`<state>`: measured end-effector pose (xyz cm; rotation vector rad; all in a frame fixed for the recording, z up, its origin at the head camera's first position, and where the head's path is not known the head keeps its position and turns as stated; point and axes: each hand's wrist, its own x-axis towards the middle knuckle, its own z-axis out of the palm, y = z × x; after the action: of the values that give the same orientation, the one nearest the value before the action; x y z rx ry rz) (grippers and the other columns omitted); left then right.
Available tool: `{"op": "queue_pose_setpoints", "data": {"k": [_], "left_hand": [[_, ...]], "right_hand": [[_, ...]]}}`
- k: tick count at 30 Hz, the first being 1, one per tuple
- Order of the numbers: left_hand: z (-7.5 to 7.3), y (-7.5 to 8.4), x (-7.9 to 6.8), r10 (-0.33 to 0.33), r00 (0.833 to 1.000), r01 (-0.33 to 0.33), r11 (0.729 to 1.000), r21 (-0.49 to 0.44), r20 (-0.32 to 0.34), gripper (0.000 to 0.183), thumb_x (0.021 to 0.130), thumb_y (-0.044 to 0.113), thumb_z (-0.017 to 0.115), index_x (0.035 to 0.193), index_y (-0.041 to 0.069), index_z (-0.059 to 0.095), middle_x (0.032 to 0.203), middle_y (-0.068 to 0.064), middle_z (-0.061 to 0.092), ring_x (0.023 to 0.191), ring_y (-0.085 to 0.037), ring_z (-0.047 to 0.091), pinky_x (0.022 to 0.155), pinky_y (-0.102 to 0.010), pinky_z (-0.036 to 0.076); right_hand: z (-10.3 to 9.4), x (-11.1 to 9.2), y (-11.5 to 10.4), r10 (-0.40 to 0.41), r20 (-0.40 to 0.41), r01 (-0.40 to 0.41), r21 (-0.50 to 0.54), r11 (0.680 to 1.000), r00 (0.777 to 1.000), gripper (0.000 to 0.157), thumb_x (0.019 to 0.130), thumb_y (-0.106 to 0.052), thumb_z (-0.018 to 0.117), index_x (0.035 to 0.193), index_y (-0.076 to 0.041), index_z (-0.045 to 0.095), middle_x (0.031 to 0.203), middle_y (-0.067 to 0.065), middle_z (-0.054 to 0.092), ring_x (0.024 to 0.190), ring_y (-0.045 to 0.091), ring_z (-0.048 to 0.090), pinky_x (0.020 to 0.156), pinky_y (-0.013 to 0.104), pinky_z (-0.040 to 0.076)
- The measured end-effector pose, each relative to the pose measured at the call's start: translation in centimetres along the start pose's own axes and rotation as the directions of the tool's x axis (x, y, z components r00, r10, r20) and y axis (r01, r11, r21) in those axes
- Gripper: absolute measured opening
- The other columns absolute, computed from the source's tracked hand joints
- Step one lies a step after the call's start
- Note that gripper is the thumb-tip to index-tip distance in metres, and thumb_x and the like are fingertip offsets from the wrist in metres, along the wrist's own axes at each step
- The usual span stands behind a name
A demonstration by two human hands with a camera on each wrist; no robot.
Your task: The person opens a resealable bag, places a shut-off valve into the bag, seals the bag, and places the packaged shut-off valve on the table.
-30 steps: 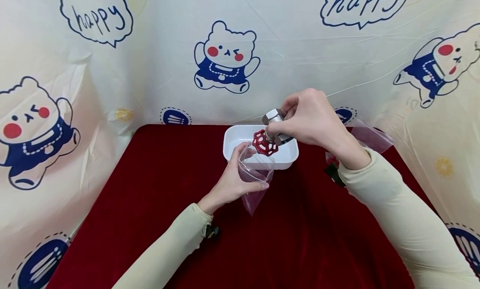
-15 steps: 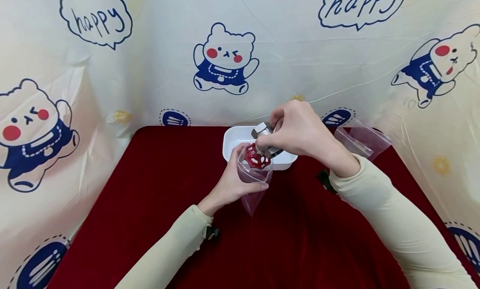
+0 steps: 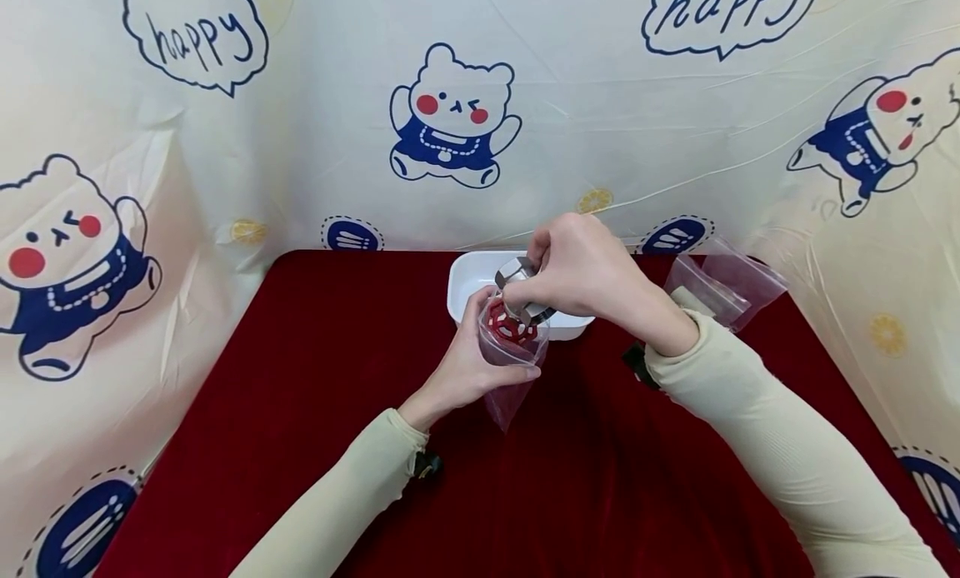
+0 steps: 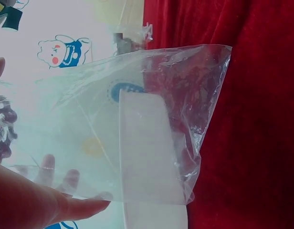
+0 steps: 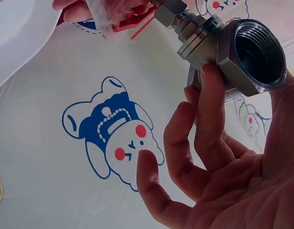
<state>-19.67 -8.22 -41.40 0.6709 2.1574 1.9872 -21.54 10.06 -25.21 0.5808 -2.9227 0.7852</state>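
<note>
A steel valve (image 5: 204, 45) with a red handwheel (image 3: 513, 321) is gripped by my right hand (image 3: 588, 270), its wheel pointing down. The handwheel sits inside the mouth of a clear plastic zip bag (image 3: 508, 403). Around that bag's upper part my left hand (image 3: 468, 361) curls, thumb on the near side and fingers behind. In the right wrist view the valve's threaded opening (image 5: 259, 52) faces the camera. The bag's lower end hangs flat in the left wrist view, with nothing seen inside it there.
Behind the hands stands a white plastic tray (image 3: 468, 270) on the dark red cloth (image 3: 337, 328). To the right lies another clear zip bag (image 3: 738, 286) with something pale by it, partly behind the right sleeve. A printed curtain (image 3: 300, 128) hangs behind the table.
My right hand has moved down and left, bringing the valve's red handwheel from above the bag into its mouth. The left hand and the bag have stayed nearly still.
</note>
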Motion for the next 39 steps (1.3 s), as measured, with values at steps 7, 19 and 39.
{"op": "queue_pose_setpoints", "data": {"k": [7,19,39], "left_hand": [[0.1,0.0,0.0,0.011,1.0,-0.011,1.0,-0.016,0.018,0.106,0.079,0.011,0.089,0.159,0.026,0.021,0.15,-0.002,0.049,0.133,-0.02,0.053,0.11,-0.042,0.045],[0.1,0.1,0.0,-0.001,1.0,0.001,1.0,-0.028,0.008,0.111,0.078,0.014,0.091,0.161,0.025,0.017,0.15,-0.002,0.048,0.129,-0.022,0.057,0.108,-0.041,0.047],[0.1,0.1,0.1,0.024,1.0,-0.024,0.999,-0.036,0.012,0.108,0.079,0.008,0.09,0.159,0.021,0.019,0.143,-0.005,0.057,0.128,-0.022,0.058,0.108,-0.036,0.046]], "right_hand": [[0.8,0.4,0.1,-0.007,0.03,0.008,-0.036,0.999,1.0,0.032,0.072,-0.039,0.081,0.062,-0.016,0.062,0.055,-0.004,0.048,0.058,0.018,0.049,0.05,0.032,0.038],[2.2,0.7,0.7,-0.021,0.062,0.025,-0.062,0.998,0.998,0.041,0.071,-0.037,0.079,0.054,-0.019,0.046,0.052,-0.008,0.032,0.052,0.012,0.034,0.048,0.029,0.025],[4.7,1.0,1.0,-0.08,0.065,0.088,-0.13,0.988,0.995,0.049,0.073,-0.038,0.082,0.051,-0.019,0.042,0.05,-0.009,0.026,0.049,0.012,0.027,0.046,0.029,0.021]]}}
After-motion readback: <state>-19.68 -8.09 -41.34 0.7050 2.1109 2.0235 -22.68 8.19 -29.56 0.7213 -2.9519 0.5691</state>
